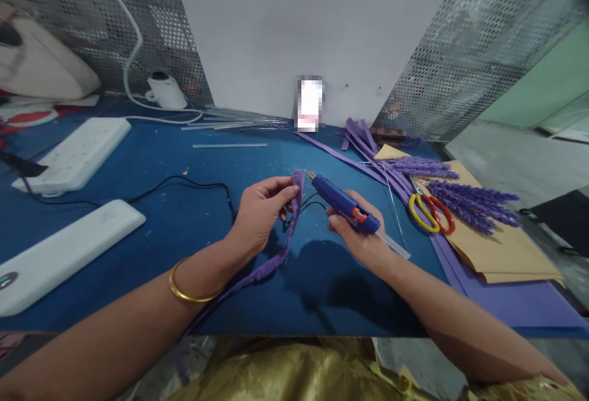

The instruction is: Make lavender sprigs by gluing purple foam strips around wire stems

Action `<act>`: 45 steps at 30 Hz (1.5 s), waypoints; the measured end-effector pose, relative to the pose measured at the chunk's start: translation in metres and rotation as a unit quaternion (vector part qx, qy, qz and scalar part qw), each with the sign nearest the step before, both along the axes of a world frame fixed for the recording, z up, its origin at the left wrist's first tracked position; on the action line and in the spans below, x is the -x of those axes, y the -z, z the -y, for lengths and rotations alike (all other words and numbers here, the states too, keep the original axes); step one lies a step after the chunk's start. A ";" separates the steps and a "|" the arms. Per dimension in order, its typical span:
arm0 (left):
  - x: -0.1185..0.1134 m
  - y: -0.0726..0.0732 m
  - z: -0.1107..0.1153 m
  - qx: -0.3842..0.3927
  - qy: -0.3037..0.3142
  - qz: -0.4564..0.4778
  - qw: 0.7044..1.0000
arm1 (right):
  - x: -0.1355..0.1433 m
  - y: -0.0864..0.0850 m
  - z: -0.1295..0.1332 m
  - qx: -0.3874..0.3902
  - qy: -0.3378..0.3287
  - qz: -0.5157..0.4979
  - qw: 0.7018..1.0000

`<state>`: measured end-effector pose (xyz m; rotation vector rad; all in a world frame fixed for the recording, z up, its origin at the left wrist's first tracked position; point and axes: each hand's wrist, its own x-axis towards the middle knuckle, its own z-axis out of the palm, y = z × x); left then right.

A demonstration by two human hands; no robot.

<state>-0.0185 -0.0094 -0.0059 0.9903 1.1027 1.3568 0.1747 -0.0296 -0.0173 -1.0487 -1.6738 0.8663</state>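
Note:
Between the thumb and fingers of my left hand (260, 214) is the upper end of a long purple paper strip (296, 205). The strip runs down past my wrist and hangs over the table's front edge. My right hand (359, 229) grips a blue hot glue gun (340, 200) with a clear glue stick (394, 246) poking out of its back. The gun's nozzle points up and left, close beside the strip's top end; whether it touches the strip, I cannot tell.
Right: scissors (430, 212), purple flower sprigs (473, 195), brown paper (501, 254), purple sheets (519, 303) and purple strips (363, 143). Glue sticks (230, 145) lie behind. A phone (309, 103) leans on the back panel. White power strips (73, 156) and a black cord (179, 178) are left.

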 end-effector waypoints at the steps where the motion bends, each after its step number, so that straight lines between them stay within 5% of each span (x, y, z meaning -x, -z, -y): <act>1: 0.000 0.000 0.000 -0.005 -0.004 0.004 1.000 | 0.000 0.000 0.000 0.001 0.005 0.003 1.000; 45: 0.004 -0.002 0.002 -0.022 -0.005 -0.004 1.000 | 0.002 0.001 0.001 0.019 0.035 0.025 0.999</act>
